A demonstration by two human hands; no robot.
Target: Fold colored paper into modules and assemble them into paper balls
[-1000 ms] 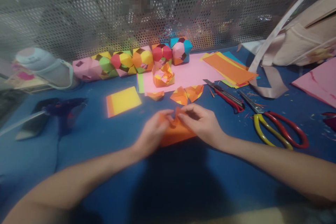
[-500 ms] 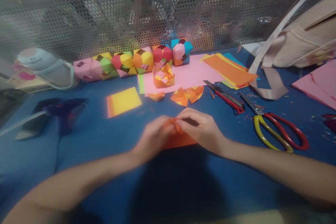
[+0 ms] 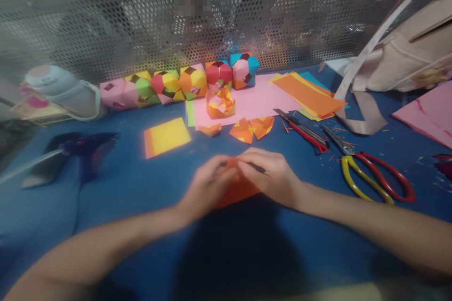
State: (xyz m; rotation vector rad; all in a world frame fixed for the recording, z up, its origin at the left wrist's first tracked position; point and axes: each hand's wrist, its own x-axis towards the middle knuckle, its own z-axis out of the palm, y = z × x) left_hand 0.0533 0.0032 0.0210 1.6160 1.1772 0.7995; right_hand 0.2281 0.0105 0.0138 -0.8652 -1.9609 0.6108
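1. Head view, centre: a partly folded orange paper (image 3: pixel 240 192) sits ahead of you, between your hands, over the blue tabletop (image 3: pixel 148 254). Whether its underside touches the table, you cannot tell.
2. Head view, hands: your left hand (image 3: pixel 209 181) and right hand (image 3: pixel 274 172) are both curled nearly closed, thumbs and fingers pinching the paper's far part, almost meeting. Some fingertips are hidden.
3. Head view, handling: the paper is probably very light, flexible and easily creased or torn; a gentle pinch close to the fold should suit it best.
4. Head view, edges and room: bare blue surface spreads on your side of the paper. Beyond it lie folded orange pieces (image 3: pixel 242 130), near your fingers. To the right, the scissors (image 3: pixel 367 169) and a red-handled cutter (image 3: pixel 306 131) limit sideways movement; to the left, a yellow-topped paper stack (image 3: pixel 167 137).
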